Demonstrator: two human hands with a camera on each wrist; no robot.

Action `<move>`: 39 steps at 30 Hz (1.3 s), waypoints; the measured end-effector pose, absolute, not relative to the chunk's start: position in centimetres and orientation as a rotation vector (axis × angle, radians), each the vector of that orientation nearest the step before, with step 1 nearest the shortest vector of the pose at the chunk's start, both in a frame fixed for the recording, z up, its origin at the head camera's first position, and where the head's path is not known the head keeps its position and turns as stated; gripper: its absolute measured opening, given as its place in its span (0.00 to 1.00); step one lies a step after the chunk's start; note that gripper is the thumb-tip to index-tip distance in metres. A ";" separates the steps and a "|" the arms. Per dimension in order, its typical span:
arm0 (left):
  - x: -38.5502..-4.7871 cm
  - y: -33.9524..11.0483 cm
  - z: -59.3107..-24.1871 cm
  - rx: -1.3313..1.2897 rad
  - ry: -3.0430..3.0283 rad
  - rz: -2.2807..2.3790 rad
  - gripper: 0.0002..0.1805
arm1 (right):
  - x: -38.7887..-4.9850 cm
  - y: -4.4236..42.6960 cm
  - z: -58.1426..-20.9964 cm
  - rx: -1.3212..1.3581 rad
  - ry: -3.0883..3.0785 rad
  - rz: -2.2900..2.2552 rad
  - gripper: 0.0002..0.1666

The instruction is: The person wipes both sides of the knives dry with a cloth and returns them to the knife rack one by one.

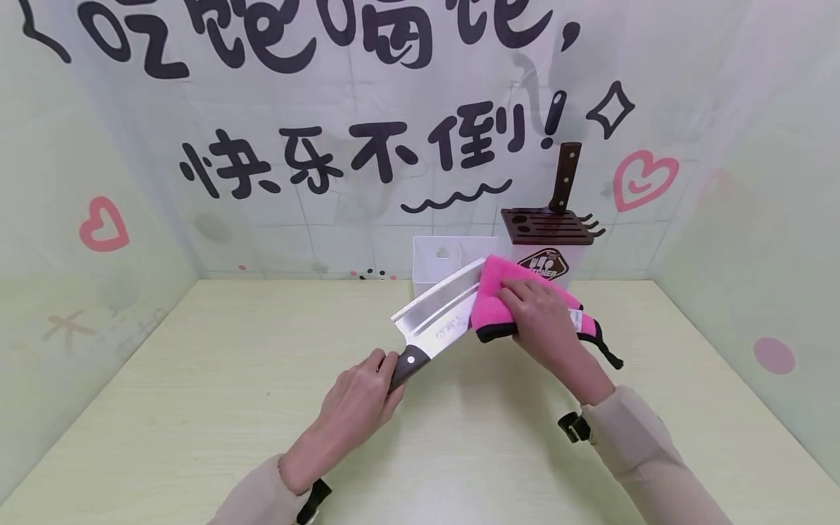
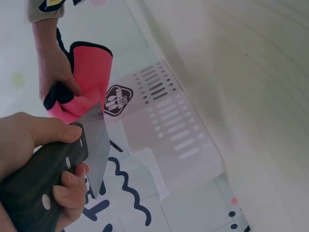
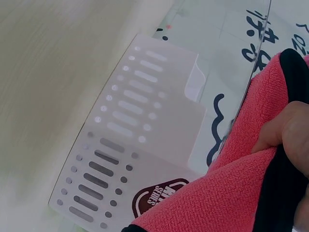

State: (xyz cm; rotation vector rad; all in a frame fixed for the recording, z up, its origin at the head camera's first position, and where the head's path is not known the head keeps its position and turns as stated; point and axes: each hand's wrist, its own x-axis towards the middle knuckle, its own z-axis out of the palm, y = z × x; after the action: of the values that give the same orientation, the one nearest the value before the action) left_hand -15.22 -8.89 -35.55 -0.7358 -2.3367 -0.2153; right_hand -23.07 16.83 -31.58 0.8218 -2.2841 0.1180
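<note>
Landmark: the white rack (image 1: 429, 266) with a brown slotted top (image 1: 546, 227), standing at the back of the table (image 1: 197, 401); a dark wooden handle (image 1: 566, 175) juts up from that top. You have the cleaver (image 1: 440, 310) raised above the table on the near side of the rack, blade slanting up and away toward it. Your left hand (image 1: 357, 397), nearer you than the rack and left of it, is closed firmly round the cleaver's black handle, thumb laid along it. Your right hand (image 1: 541, 317), just in front of the rack's right part, is closed on a folded pink cloth (image 1: 491, 295) with black edging, thumb pressed into it; the cloth wraps the blade's far end, tip hidden. Black loop (image 1: 610, 354) dangles from the cloth. Lettered backdrop (image 1: 367, 211) behind the rack, pink heart (image 1: 646, 181) to its right.
</note>
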 end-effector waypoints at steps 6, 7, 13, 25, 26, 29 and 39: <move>-15.2 -8.8 -35.4 -0.742 -2.401 -0.448 0.12 | -22.5 16.1 -31.5 0.838 -2.195 0.176 0.28; -15.2 -8.7 -35.3 -0.747 -2.406 -0.514 0.11 | -22.5 16.0 -31.5 0.839 -2.170 0.193 0.27; -15.5 -8.5 -34.8 -0.784 -2.400 -0.960 0.06 | -21.9 15.2 -31.0 0.849 -2.018 0.294 0.25; -15.9 -7.2 -33.4 -0.690 -2.420 -1.856 0.16 | -20.7 12.7 -30.6 0.951 -1.849 0.426 0.27; -16.1 -7.1 -33.3 -0.690 -2.394 -1.917 0.16 | -20.6 12.5 -30.6 0.959 -1.853 0.425 0.28; -16.4 -6.9 -33.1 -0.700 -2.315 -2.081 0.18 | -20.6 12.1 -30.8 0.975 -1.865 0.419 0.32; -16.8 -6.5 -33.2 -0.636 -2.229 -2.399 0.19 | -20.6 11.2 -31.9 1.024 -1.853 0.458 0.25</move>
State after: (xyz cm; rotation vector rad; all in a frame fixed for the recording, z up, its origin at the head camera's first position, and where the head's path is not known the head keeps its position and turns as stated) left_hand -16.83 -6.55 -33.17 -0.6364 -2.2295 -2.3988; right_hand -20.62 11.20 -31.90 1.0241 -1.8529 0.4576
